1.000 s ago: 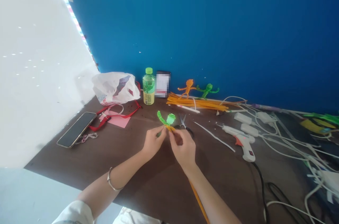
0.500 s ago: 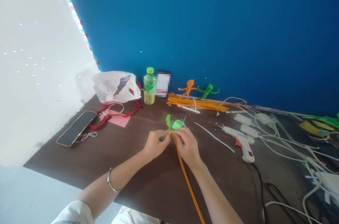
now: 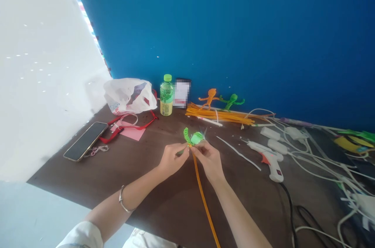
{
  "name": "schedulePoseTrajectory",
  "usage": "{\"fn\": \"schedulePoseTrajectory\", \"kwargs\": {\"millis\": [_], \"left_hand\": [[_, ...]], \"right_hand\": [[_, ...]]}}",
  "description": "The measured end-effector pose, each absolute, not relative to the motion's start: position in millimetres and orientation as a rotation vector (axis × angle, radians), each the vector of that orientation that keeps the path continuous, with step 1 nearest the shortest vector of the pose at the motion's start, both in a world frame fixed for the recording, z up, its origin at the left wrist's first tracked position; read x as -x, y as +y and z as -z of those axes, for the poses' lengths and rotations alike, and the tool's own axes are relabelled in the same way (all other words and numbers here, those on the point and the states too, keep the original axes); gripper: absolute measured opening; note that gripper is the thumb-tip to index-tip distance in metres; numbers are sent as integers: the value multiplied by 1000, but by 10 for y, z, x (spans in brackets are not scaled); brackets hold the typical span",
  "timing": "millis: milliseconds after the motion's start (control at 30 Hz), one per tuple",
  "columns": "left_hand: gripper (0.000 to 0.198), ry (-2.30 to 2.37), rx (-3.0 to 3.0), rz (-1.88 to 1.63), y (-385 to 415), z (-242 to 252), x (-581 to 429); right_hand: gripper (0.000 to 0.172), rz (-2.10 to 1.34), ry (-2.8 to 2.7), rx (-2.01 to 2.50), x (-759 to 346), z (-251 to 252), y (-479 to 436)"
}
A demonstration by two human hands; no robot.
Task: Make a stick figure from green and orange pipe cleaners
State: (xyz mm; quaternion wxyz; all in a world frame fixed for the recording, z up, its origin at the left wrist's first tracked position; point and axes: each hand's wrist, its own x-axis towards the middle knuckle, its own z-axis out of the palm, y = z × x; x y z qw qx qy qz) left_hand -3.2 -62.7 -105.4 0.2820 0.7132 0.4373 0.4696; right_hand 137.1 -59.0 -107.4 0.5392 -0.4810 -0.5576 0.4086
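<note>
As the two bare hands meet near the middle of the dark brown tabletop (image 3: pixel 164 209), the left hand (image 3: pixel 172 159) is almost closed, its fingertips pinching a bright green pipe-cleaner figure (image 3: pixel 193 138) low on its body. A short green end pokes out beside the thumb. The right hand (image 3: pixel 208 158) is also pinched shut, holding a long orange pipe cleaner (image 3: pixel 203 197) where it meets the figure. The orange length runs toward the near edge, apparently leaving it clear of the fingers. The fingers hide the join, so how the strands cross cannot be made out.

Behind the figure, a pair of scissors (image 3: pixel 204 132) is almost entirely hidden. To the right lie a thin white strip (image 3: pixel 238 153) and a white hot glue gun (image 3: pixel 271 164). A bundle of orange pipe cleaners (image 3: pixel 219 117) lies along the back edge, below a small orange figure (image 3: pixel 209 97) and a small green figure (image 3: pixel 233 101). Toward the left edge rests a black smartphone (image 3: pixel 85 141). Tangled white cables (image 3: pixel 322 158) run out of view at the right corner.
</note>
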Motion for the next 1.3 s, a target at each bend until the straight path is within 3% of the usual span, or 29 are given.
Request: {"fn": "schedulePoseTrajectory", "kwargs": {"millis": [433,867,1300], "left_hand": [[32,1164,-2050,-1275,-621,1093,41],[32,1169,-2107,-1231,-620,1121,43],[23,1246,-2515,-1270,-585,1224,98]], "right_hand": [[14,-1085,-1172,1220,-1351,998,-644],[18,-948,-1194,1346,-1336,982,-671],[15,-1255,-1006,1147,-1320,1029,-638]]}}
